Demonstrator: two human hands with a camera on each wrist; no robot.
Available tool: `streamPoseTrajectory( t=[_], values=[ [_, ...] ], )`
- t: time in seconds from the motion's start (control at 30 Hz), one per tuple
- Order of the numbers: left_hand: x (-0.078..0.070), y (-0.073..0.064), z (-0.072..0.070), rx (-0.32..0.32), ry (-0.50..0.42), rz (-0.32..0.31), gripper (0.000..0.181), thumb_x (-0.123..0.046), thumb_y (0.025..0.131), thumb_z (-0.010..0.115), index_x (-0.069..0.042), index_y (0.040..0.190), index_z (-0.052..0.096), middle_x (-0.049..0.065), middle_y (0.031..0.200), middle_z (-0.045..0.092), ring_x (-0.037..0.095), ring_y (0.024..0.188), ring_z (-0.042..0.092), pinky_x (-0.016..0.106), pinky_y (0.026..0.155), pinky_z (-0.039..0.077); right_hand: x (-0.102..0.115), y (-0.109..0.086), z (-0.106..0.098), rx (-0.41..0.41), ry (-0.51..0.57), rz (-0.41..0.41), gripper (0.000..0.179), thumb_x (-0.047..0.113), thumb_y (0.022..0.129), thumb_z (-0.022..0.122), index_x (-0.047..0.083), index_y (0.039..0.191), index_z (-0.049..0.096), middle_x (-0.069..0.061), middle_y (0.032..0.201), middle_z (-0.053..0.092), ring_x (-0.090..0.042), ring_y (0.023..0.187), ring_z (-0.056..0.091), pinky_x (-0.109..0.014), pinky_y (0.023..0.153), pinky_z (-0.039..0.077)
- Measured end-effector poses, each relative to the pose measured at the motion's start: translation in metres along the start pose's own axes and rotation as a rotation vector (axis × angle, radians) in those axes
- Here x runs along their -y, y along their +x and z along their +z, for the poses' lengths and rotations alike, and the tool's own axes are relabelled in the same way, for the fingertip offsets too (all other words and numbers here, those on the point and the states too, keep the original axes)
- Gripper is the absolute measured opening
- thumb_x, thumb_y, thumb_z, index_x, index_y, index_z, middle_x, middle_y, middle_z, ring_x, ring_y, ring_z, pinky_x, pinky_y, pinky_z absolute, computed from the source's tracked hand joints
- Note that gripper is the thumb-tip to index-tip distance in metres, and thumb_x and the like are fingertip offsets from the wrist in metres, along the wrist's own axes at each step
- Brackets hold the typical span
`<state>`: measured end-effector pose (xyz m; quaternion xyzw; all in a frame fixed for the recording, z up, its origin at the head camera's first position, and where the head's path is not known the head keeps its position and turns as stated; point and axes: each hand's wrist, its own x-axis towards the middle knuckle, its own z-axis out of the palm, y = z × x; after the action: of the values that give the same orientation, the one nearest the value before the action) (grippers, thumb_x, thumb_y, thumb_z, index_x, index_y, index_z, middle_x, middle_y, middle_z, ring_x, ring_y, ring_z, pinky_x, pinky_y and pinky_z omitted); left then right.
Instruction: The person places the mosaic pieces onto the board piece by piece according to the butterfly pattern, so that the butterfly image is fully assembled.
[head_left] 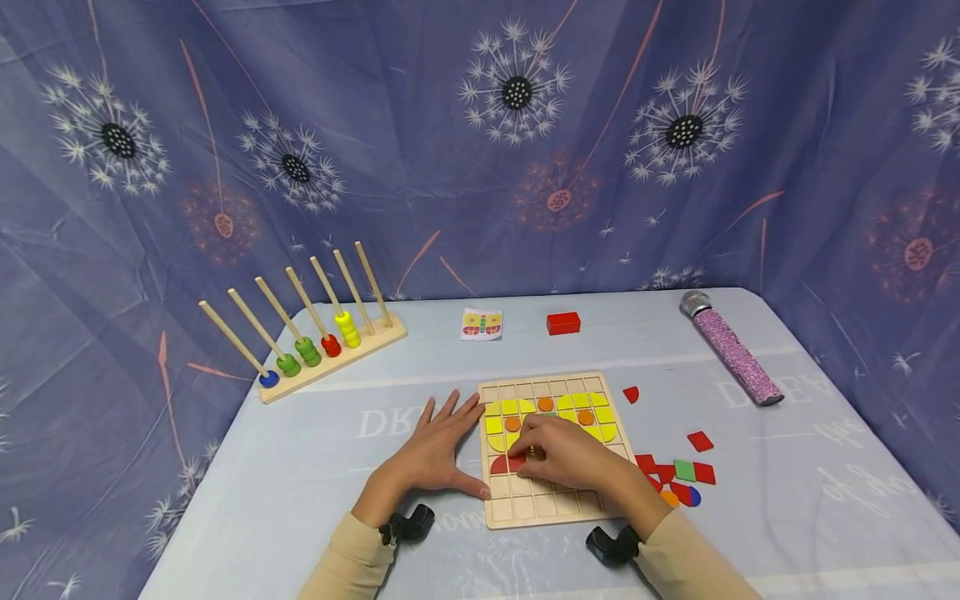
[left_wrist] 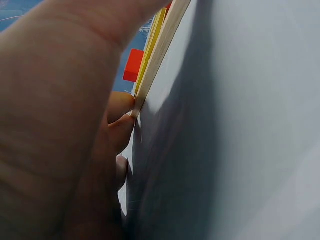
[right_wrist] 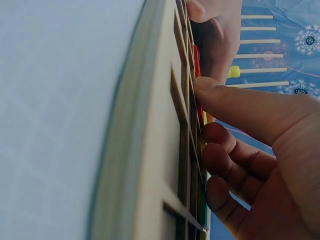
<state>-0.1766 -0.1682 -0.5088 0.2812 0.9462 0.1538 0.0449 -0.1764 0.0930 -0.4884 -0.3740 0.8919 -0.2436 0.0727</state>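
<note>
A wooden grid board (head_left: 525, 508) lies on the table, with yellow tiles (head_left: 581, 400), orange discs (head_left: 545, 404) and a red quarter-round tile (head_left: 498, 464) set in its squares. My left hand (head_left: 438, 446) rests at the board's left edge, fingers spread, thumb and fingertips at the rim. My right hand (head_left: 562, 450) reaches over the board. Its thumb and index finger pinch a red tile (head_left: 515, 462) in the row below the yellow ones, beside the other red one. In the right wrist view the thumb presses against a red tile (right_wrist: 196, 60) while the other fingers curl.
Loose red tiles, a green square (head_left: 684, 470) and a blue piece (head_left: 695, 497) lie right of the board. Behind it are a butterfly pattern card (head_left: 482, 324) and a red block (head_left: 563, 323). A bead-peg stand (head_left: 330, 367) stands back left, a glittery pink microphone (head_left: 735, 354) lies right.
</note>
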Motion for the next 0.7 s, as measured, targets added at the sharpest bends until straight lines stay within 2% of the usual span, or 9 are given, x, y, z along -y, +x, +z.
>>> streamPoseTrajectory(
  t=[0.27,0.4,0.43,0.53,0.7],
  values=[
    [0.0,-0.001,0.0,0.002,-0.003,-0.006,0.127,-0.088,0.055,0.062,-0.02,0.155,0.023,-0.004,0.16,0.014,0.027,0.145,0.003,0.056,0.112,-0.001,0.001,-0.001,-0.003,0.008,0.003,0.011,0.023,0.037,0.085,0.073,0.029,0.107,0.074,0.016,0.093,0.056,-0.006,0.08,0.049,-0.024,0.073,0.044],
    [0.0,-0.001,0.001,0.0,-0.006,-0.011,0.127,-0.088,0.054,0.062,-0.02,0.155,0.023,-0.005,0.16,0.013,0.026,0.145,0.003,0.055,0.113,-0.001,-0.003,-0.007,-0.01,-0.019,0.046,0.039,0.021,0.035,0.087,0.071,0.03,0.107,0.073,0.018,0.097,0.059,-0.007,0.086,0.053,-0.029,0.079,0.047],
    [0.0,-0.001,0.001,0.0,-0.008,-0.012,0.127,-0.088,0.054,0.062,-0.02,0.155,0.023,-0.005,0.16,0.013,0.026,0.145,0.003,0.055,0.113,-0.001,-0.005,-0.01,-0.012,-0.036,0.049,0.042,0.02,0.034,0.088,0.07,0.03,0.107,0.072,0.019,0.099,0.06,-0.008,0.092,0.055,-0.031,0.083,0.048],
    [0.0,-0.001,0.001,-0.002,-0.014,-0.014,0.127,-0.088,0.054,0.062,-0.02,0.154,0.023,-0.005,0.16,0.013,0.026,0.145,0.003,0.055,0.112,-0.001,-0.015,-0.017,-0.022,-0.089,0.065,0.051,0.018,0.028,0.088,0.071,0.027,0.106,0.072,0.02,0.095,0.06,-0.011,0.09,0.057,-0.032,0.079,0.048],
    [-0.001,0.0,0.0,-0.003,-0.013,-0.014,0.127,-0.087,0.054,0.063,-0.02,0.154,0.023,-0.005,0.16,0.014,0.026,0.145,0.004,0.055,0.113,-0.001,-0.034,-0.032,-0.04,-0.158,0.084,0.11,0.02,0.022,0.086,0.073,0.021,0.106,0.073,0.018,0.085,0.057,-0.011,0.076,0.054,-0.025,0.066,0.047]
  ],
)
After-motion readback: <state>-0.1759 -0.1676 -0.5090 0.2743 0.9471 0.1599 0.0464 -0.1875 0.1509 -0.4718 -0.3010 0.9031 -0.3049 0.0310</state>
